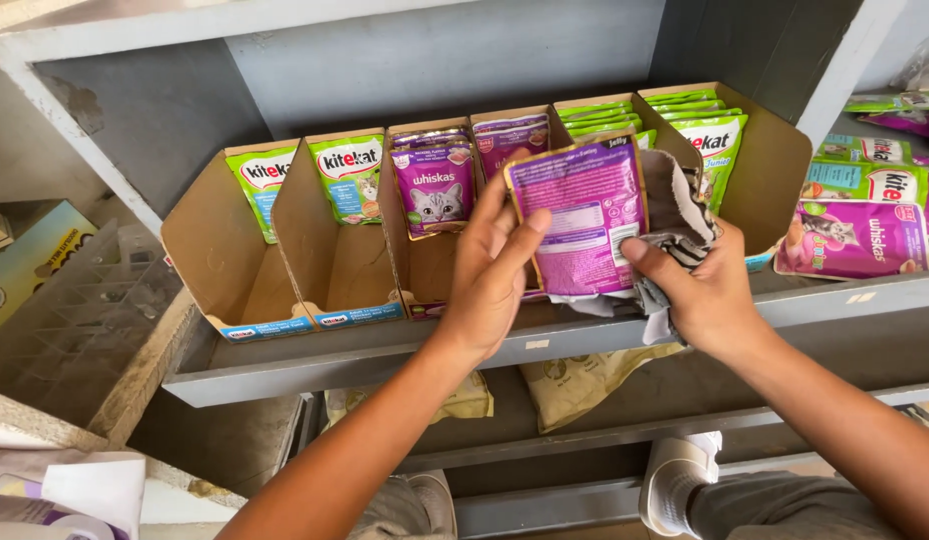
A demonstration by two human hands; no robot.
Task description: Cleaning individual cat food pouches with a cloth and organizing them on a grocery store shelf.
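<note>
Here, purple pouch point(577, 220) upright, long axis vertical

From my feed this looks like a small shop. A grey shelf point(385, 350) carries open cardboard display boxes point(235, 270) stocked with rows of green pouches point(350, 175) and purple pouches point(437, 185) of cat food. More pouches point(855, 240) lie loose in the next bay.

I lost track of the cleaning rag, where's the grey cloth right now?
In the head view, right of centre: the grey cloth is bunched in the right hand, behind the purple pouch.
</note>
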